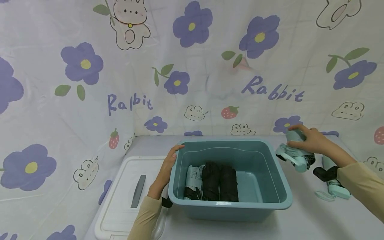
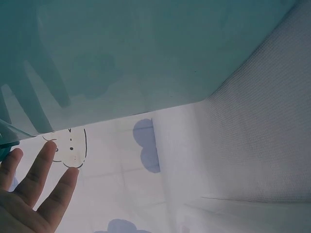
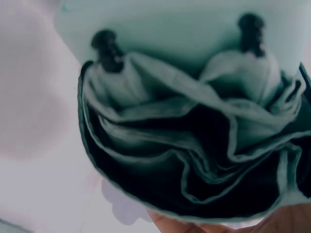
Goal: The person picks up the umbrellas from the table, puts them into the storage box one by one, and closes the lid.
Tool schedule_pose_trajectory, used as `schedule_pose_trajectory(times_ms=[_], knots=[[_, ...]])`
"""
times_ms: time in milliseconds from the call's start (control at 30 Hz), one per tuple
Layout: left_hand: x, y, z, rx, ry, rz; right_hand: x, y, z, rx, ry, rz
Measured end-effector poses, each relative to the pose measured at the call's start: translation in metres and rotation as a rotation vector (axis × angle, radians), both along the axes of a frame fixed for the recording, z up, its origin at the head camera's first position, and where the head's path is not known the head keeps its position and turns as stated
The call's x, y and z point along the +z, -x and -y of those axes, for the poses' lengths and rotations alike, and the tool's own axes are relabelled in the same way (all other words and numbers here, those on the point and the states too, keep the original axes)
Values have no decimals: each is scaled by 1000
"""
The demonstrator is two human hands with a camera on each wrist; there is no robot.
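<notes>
Gripping a folded pale blue-green umbrella [image 1: 295,151] in the right hand [image 1: 313,144], out at two o'clock from the blue-green tub [image 1: 231,213], raised above the desk [image 1: 300,215] and just beside the tub's edge. Curling thumb and fingers [image 1: 301,128] round the upper part of the furled cloth, leaving the lower folds and the handle [image 1: 301,164] to hang beneath, toward seven o'clock from the hand. Seen from the right wrist, showing dark pleats and two black rib tips against the pale handle end. Laying the left hand [image 1: 168,163] on the tub's edge toward ten o'clock, with fingers mostly straight, and spread apart in the left wrist view. Cannot tell how the left thumb lies. Inside the tub, side by side toward eight o'clock: a pale rolled bundle [image 1: 193,178], then two black rolled bundles [image 1: 210,181]. Out at three o'clock on the desk, partly hidden by the right wrist: a second pale umbrella [image 1: 338,191]. At half past eight, lying flat beside the tub: a white lid [image 1: 120,193] with a grey handgrip [image 1: 139,191]. Rising behind at twelve o'clock and reaching round toward nine: a white curtain [image 1: 210,100] printed with purple flowers, strawberries, cartoon rabbits and the word "Rabbit".
</notes>
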State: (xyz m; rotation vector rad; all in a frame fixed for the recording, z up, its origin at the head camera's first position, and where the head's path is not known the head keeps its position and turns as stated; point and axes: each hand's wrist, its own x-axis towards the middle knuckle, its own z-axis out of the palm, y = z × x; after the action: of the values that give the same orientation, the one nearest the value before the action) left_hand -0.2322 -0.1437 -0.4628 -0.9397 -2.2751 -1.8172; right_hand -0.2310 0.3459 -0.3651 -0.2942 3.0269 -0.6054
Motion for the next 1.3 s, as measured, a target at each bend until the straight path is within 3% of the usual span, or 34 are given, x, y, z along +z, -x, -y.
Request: schedule_pose_trajectory(times_ms=[800, 1300], knots=[[-2, 1, 0, -4, -15, 0, 34, -15, 32, 38, 36, -57], [-2, 1, 0, 8, -1, -4, 37, -22, 51, 91, 58, -88]])
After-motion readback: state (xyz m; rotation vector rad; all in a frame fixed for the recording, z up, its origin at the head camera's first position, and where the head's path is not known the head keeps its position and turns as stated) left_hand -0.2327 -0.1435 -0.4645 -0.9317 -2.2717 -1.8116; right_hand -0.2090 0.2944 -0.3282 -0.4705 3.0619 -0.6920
